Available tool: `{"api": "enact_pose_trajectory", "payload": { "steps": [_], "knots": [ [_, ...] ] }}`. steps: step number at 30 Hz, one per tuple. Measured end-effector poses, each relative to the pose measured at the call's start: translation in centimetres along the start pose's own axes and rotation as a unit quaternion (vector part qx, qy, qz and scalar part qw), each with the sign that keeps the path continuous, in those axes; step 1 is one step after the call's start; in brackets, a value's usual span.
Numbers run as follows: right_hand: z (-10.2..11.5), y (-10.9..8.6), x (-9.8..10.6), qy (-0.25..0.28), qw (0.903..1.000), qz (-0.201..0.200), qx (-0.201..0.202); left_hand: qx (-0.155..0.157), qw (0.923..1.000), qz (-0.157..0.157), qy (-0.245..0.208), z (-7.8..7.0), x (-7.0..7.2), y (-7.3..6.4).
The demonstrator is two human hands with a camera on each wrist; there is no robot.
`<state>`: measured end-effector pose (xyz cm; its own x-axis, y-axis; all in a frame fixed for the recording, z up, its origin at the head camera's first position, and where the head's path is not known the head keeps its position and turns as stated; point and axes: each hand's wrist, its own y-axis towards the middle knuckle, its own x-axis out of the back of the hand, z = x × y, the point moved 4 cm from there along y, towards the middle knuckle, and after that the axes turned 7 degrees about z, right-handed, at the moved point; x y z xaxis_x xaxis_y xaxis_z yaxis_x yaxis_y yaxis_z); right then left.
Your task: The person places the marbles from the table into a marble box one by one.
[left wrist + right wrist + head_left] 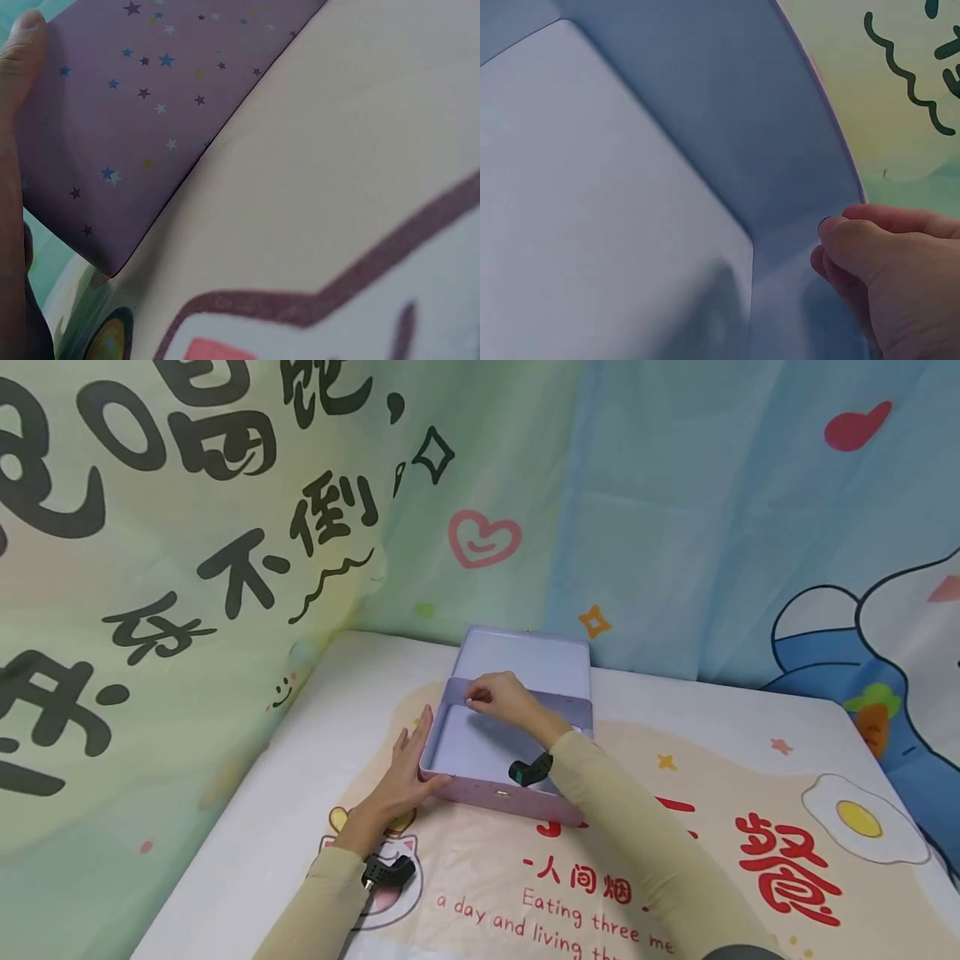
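Observation:
A lidded box (487, 792), purple outside with small stars and pale inside, stands on the table with its lid (522, 662) raised at the back. My left hand (401, 783) rests against its near left corner. The fingers lie fairly straight along the left side, and the thumb (26, 56) touches the star-patterned front wall. Over the box's far left corner is my right hand (506, 697), its fingers curled and thumb meeting forefinger. In the right wrist view these fingertips (836, 232) are beside the inner wall (742, 112). Whether anything small sits between them, I cannot tell.
The table is covered by a printed cloth (720, 760) with red lettering and a fried-egg picture (862, 818). Behind the box hangs a blue and green printed curtain (652, 527), which continues along the left side. Dark wrist cameras (388, 870) are strapped on both wrists.

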<state>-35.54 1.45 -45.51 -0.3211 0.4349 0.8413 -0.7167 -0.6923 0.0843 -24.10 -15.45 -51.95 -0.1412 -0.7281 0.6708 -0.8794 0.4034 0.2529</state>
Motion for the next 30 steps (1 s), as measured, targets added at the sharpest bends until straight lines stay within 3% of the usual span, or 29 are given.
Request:
{"api": "enact_pose_trajectory", "payload": {
  "steps": [9,23,30],
  "knots": [
    [0.8,0.9,-1.6,-0.075,0.996,0.031,0.036,-0.005,1.0,0.003,-0.004,0.1,0.2,-0.1],
    [0.2,1.3,-2.5,-0.082,0.9957,-0.01,0.042,-0.014,0.9999,0.002,0.007,-0.1,0.1,-0.3],
    [-0.2,1.4,-3.1,-0.059,0.9973,-0.012,0.043,-0.011,0.9999,0.006,0.007,-0.1,0.3,-0.4]
  ]
}}
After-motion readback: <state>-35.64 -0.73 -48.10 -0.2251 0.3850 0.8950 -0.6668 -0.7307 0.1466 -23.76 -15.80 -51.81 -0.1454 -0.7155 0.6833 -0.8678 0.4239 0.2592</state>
